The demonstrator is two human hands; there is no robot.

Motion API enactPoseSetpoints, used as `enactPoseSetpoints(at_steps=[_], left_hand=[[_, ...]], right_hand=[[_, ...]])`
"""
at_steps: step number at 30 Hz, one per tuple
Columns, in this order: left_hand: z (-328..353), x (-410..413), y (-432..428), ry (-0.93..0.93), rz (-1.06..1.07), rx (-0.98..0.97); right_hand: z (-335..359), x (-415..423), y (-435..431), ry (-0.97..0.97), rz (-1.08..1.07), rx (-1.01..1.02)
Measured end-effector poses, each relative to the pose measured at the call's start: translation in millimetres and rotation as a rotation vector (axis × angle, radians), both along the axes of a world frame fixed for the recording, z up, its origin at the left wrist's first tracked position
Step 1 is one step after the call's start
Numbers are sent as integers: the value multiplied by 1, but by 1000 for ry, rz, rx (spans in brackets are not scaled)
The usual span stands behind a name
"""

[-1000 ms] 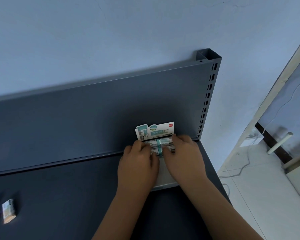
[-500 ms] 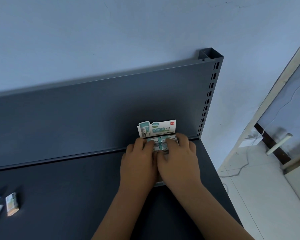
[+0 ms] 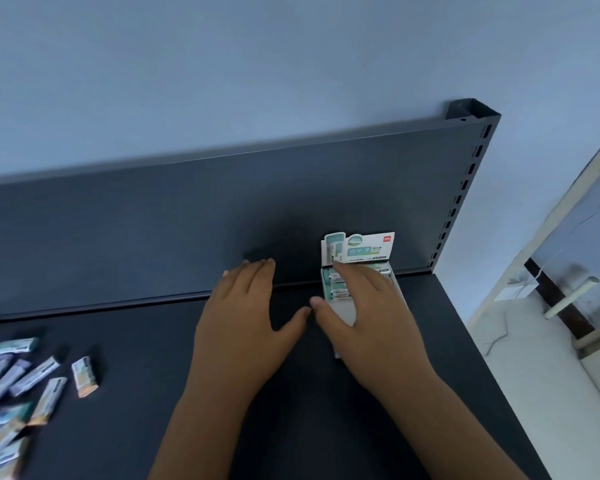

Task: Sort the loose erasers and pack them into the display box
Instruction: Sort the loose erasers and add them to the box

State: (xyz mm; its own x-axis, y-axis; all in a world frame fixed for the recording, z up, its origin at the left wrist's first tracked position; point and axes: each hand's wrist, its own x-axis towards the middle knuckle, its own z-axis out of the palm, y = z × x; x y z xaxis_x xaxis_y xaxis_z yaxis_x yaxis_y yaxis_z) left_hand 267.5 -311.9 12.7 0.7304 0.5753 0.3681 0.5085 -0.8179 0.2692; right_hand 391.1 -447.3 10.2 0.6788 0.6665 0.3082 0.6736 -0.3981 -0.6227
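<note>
Display box (image 3: 343,311) stands at the right back of the shelf (image 3: 136,393), with its header card (image 3: 359,249) upright. My right hand (image 3: 364,317) lies over the box, fingers straight and together on the packed erasers (image 3: 336,287), thumb outside the left wall. My left hand (image 3: 243,323) is flat beside the box, fingers together, thumb spread, holding nothing. Loose erasers (image 3: 32,375) lie far left.

White-and-teal display box (image 3: 359,249), dark grey shelf (image 3: 153,375).

Display box (image 3: 361,251) upright at shelf back, partly filled; loose erasers (image 3: 32,375) scattered left.
</note>
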Motion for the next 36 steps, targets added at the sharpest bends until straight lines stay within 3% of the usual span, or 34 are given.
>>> enactPoseSetpoints(at_steps=[14,19,28,36], left_hand=[[-22,-110,14,81,90,-79],[-16,-122,9,84,133,-37],[-21,-159,-9,169,258,-91],[-29,-178,7,157,243,-111]], right_hand=[[-20,-116,21,27,34,-127],[-19,-124,23,-6,76,-83],[-34,-153,16,130,120,-104],[-37,-179,36,112,145,-119]])
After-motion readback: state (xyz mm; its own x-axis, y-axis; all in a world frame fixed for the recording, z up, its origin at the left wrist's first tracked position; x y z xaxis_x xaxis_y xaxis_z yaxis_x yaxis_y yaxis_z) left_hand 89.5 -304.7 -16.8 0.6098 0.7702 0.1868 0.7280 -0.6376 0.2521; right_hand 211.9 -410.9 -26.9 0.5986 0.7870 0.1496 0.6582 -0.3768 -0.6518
